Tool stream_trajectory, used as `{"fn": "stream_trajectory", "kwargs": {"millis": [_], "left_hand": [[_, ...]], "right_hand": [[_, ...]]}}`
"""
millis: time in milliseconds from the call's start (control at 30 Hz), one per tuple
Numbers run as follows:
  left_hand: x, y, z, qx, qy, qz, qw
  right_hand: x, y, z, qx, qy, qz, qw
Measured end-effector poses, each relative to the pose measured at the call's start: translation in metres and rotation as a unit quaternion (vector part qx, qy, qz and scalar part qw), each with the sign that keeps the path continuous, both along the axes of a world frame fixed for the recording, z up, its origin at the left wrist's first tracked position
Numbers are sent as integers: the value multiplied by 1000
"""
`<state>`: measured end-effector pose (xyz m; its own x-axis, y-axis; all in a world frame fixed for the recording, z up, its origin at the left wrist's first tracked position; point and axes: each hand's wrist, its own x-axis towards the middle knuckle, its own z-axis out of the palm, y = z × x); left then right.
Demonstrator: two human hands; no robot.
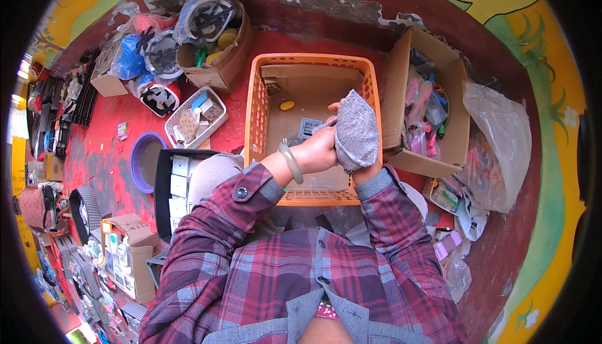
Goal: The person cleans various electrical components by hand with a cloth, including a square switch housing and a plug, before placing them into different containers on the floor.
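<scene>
A grey terry cloth (357, 132) is bunched between my hands, above an orange plastic basket (323, 200). My left hand (313, 153), with a pale bangle (291, 163) at its wrist, is closed against the cloth's left side. The cloth covers most of my right hand (365, 173); only its wrist side and a few fingertips past the cloth's left edge show. Whether anything else is wrapped in the cloth is hidden. Below my hands, the basket holds a cardboard sheet (320, 81), a small yellow piece (286, 105) and a printed label (310, 127).
On the right stands an open cardboard box (396, 93) of pink and clear-wrapped items beside a plastic bag (501, 156). Left are a white basket (210, 128), a purple basin (135, 162) and a carton (241, 49) with bagged helmets. Behind them runs a peeling wall (313, 5).
</scene>
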<state>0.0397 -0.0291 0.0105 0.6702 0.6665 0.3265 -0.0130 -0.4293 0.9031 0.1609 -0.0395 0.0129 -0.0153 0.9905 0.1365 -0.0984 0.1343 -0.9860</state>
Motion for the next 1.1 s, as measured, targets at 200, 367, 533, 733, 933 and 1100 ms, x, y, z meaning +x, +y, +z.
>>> {"fn": "stream_trajectory", "kwargs": {"millis": [200, 367, 533, 733, 933, 1100], "left_hand": [[-7, -3, -2, -305, 56, -20, 951], [-10, -1, 10, -291, 90, -8, 952], [-11, 3, 3, -217, 10, -1, 976], [-25, 6, 20, -434, -95, -33, 895], [-29, 11, 28, -495, -187, -17, 848], [-37, 25, 32, -496, -271, 31, 825]], "right_hand": [[8, 15, 13, 78, -336, -8, 939], [21, 25, 9, 97, -423, 47, 900], [35, 24, 13, 165, -488, 78, 853], [48, 19, 4, 280, -520, 67, 804], [48, 27, 18, 102, -486, 106, 861], [54, 43, -2, -275, 270, 20, 922]]}}
